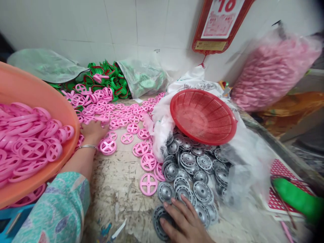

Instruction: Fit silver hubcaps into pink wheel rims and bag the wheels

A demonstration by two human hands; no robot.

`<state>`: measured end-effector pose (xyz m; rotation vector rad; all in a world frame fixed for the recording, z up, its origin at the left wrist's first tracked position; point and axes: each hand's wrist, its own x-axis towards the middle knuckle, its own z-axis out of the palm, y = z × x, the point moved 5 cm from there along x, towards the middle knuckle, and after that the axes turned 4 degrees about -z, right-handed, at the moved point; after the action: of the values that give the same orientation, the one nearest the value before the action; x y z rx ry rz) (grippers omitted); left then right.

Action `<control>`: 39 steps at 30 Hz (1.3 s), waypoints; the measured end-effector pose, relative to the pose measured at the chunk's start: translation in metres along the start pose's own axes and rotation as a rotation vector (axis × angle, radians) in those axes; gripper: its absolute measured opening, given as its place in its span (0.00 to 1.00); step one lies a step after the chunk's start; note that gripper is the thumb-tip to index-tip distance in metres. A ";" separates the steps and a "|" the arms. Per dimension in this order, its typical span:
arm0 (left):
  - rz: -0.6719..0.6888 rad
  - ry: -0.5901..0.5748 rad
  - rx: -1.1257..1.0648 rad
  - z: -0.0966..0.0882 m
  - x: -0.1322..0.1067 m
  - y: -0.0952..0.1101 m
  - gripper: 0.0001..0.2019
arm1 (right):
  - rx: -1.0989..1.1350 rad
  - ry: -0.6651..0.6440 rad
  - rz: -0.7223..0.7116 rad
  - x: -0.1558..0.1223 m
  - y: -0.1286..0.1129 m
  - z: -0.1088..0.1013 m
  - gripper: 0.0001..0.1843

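A white tiled wall (76, 27) with a hanging red calendar (220, 23) closes off the far side of a stained, paint-flecked stone worktop (118, 199). The worktop's right edge (278, 152) runs diagonally away toward the wall. A bulging clear bag of pink parts (275, 74) sits beyond that edge, and green plastic parts (106, 77) are heaped in the far corner. An orange plastic basin (37, 84) full of pink plastic wheels (32, 150) overhangs the near left, with more pink wheels spread loosely across the worktop. Silver-grey wheels (187, 172) crowd the middle right, beneath a red mesh basket (202, 116) tilted on crumpled white plastic sheeting (162, 128). A strip of stained stone runs between the two spreads down to the near edge.

The left hand (93, 131), below a teal sleeve (58, 209) and a thin bangle (87, 146), lies open and palm-down on the pink wheels beside the basin's rim. The right hand (182, 219) rests open, its fingers (174, 206) spread on the silver wheels, holding none.
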<state>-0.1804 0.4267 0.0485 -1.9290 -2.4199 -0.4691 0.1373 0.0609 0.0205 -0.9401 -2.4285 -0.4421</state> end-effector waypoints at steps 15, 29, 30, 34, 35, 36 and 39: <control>0.092 -0.059 -0.016 -0.001 -0.107 0.061 0.26 | 0.173 -0.170 0.048 0.008 -0.005 -0.012 0.24; 0.267 -0.081 -0.099 -0.017 -0.202 0.080 0.19 | 0.200 -0.150 0.082 0.012 -0.008 -0.014 0.23; 0.283 -0.081 -0.114 -0.019 -0.205 0.083 0.20 | 0.199 -0.145 0.081 0.012 -0.008 -0.015 0.23; 0.425 -0.157 -0.163 -0.022 -0.209 0.108 0.20 | 0.194 -0.139 0.092 0.013 -0.007 -0.016 0.22; 0.479 -0.199 -0.169 -0.020 -0.209 0.116 0.22 | 0.193 -0.140 0.094 0.013 -0.007 -0.016 0.22; 0.533 -0.251 -0.171 -0.017 -0.210 0.125 0.27 | 0.192 -0.143 0.094 0.013 -0.007 -0.016 0.22; 0.647 -0.413 -0.159 -0.005 -0.208 0.148 0.44 | 0.191 -0.141 0.104 0.013 -0.007 -0.017 0.22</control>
<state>0.0101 0.2563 0.0458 -2.9398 -1.7756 -0.2530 0.1298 0.0557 0.0407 -1.0381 -2.4788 -0.1070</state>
